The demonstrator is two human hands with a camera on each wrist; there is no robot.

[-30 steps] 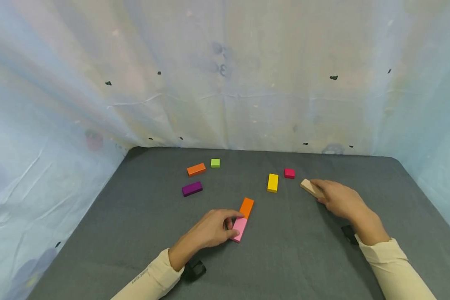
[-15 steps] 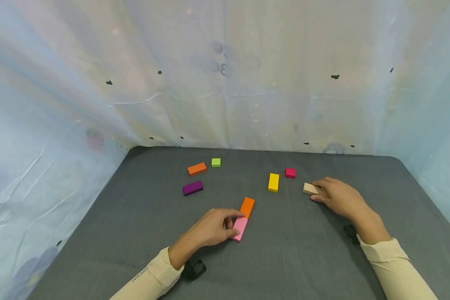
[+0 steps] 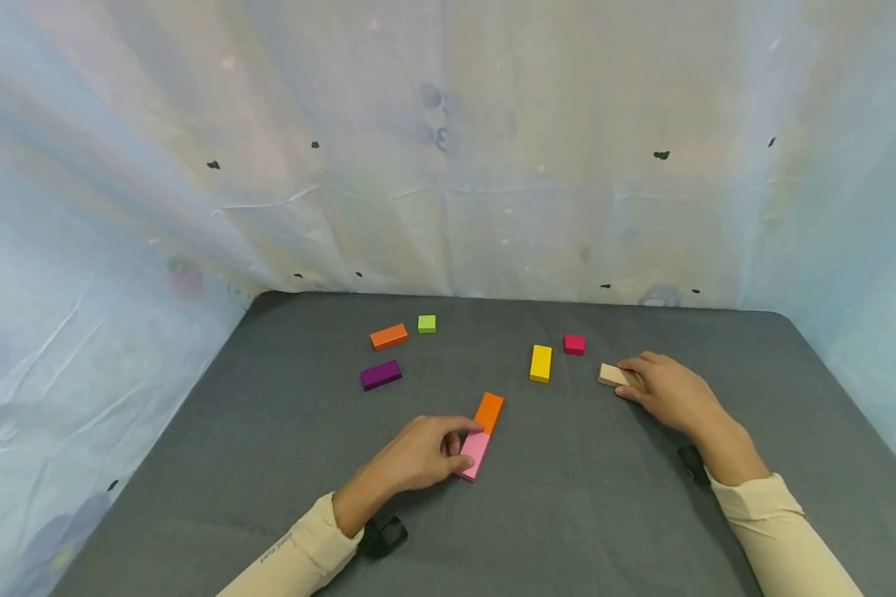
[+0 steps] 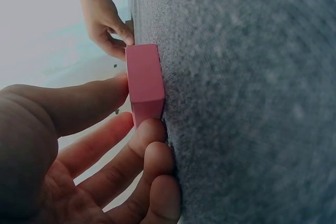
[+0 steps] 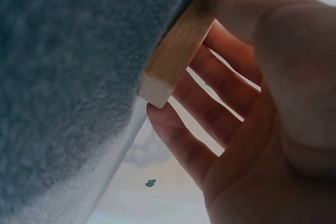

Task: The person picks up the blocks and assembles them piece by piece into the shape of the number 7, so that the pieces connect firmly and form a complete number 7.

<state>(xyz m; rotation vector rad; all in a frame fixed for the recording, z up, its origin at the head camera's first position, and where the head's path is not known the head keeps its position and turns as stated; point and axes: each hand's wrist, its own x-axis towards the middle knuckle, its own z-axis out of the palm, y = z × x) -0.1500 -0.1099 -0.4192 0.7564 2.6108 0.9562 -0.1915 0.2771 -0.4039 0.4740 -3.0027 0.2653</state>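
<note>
My left hand (image 3: 421, 454) pinches a pink block (image 3: 474, 456) that lies flat on the dark grey cloth, thumb at the near end and index finger at the far end. End to end with it lies an orange block (image 3: 489, 412), pointing away from me. To the right, my right hand (image 3: 675, 396) holds a plain wooden block (image 3: 614, 376) between thumb and fingers, low at the cloth. In the right wrist view the wooden block (image 5: 178, 48) shows its grain, with fingers along its far side. The left wrist view has the pink block (image 4: 145, 73) close up.
Beyond the orange block are a yellow block (image 3: 541, 363) and a small red block (image 3: 574, 344). Farther left lie a second orange block (image 3: 389, 337), a small green block (image 3: 427, 324) and a purple block (image 3: 381, 376). A patterned curtain (image 3: 448, 166) hangs behind the table.
The wooden block has turned from a slant to lie more nearly crosswise, and my right thumb has shifted left along it. My left hand and the pink block stay put.
</note>
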